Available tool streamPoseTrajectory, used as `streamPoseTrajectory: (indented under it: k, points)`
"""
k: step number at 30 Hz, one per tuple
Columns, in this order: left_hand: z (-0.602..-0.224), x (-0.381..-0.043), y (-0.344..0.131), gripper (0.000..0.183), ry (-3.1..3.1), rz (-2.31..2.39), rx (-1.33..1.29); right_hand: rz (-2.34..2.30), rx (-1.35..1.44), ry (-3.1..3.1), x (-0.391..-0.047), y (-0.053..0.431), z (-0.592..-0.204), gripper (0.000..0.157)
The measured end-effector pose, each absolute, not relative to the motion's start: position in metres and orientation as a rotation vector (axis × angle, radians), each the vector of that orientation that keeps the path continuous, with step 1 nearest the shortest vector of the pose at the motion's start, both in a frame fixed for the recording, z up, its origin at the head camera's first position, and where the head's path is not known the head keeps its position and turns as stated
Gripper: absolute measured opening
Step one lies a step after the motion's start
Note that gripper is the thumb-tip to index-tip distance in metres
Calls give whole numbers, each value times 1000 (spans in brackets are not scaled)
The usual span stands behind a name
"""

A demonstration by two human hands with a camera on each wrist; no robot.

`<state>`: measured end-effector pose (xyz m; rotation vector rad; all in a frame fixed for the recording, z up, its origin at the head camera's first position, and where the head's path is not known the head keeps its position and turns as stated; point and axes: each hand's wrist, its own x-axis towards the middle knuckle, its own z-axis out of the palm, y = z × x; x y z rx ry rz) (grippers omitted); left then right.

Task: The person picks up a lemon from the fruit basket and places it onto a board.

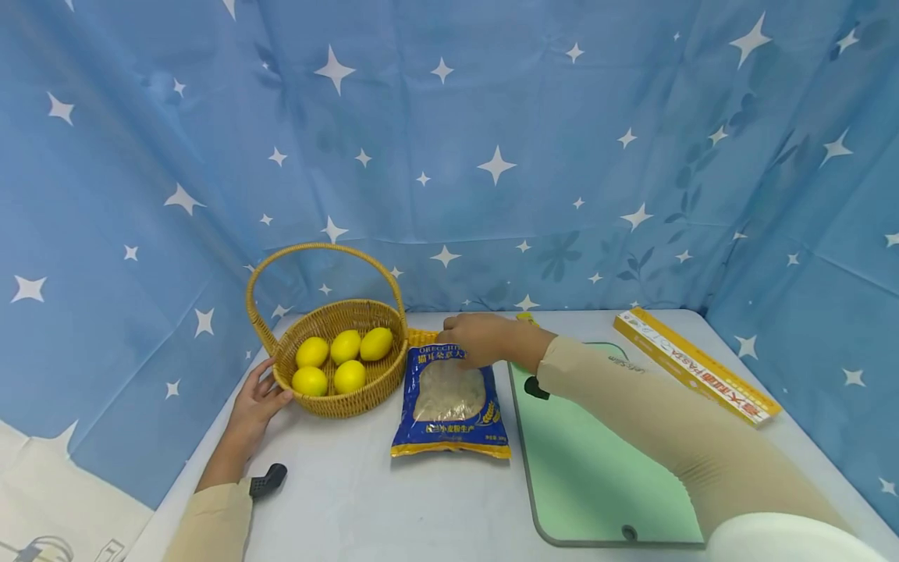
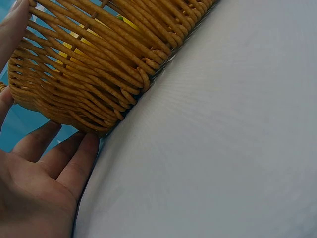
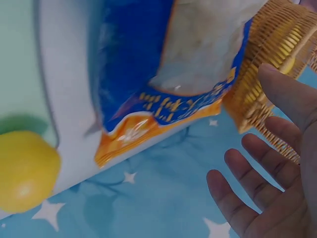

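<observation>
My left hand (image 1: 254, 407) rests against the left side of a wicker basket (image 1: 365, 402) with a tall handle. Its fingers, fairly straight, touch the weave low down in the left wrist view. Several lemons (image 1: 349, 376) lie in the basket. Beside it stands a blue and yellow bag of orecchiette pasta (image 1: 449, 429) with a see-through window. My right hand (image 1: 475, 339) is over the bag's top end in the head view; the right wrist view shows its fingers spread with nothing in them. Another lemon (image 3: 27, 171) sits beyond the bag, mostly hidden behind my right forearm in the head view.
A pale green cutting board (image 1: 597, 468) with a grey edge lies under my right forearm. At the far right is a long yellow and white pasta box (image 1: 695, 363). Part of a white round object (image 1: 787, 538) shows at the lower right. A blue starry curtain (image 1: 492, 117) encloses the table.
</observation>
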<state>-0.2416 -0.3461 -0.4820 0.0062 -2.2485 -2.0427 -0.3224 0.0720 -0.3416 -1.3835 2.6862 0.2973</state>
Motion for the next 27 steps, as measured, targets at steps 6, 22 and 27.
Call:
streamPoseTrajectory:
  k: [6, 22, 27]
  points:
    - [-482, -241, -346, 81, -2259, -2034, 11, 283, -1457, 2661, -324, 55, -346, 53]
    - [-482, -243, -347, 82, -2254, -2036, 31, 90, -1468, 2600, -316, 17, -349, 58]
    - [-483, -242, -347, 82, -2253, -2035, 36, 86, -1422, 2602, -317, 11, -352, 57]
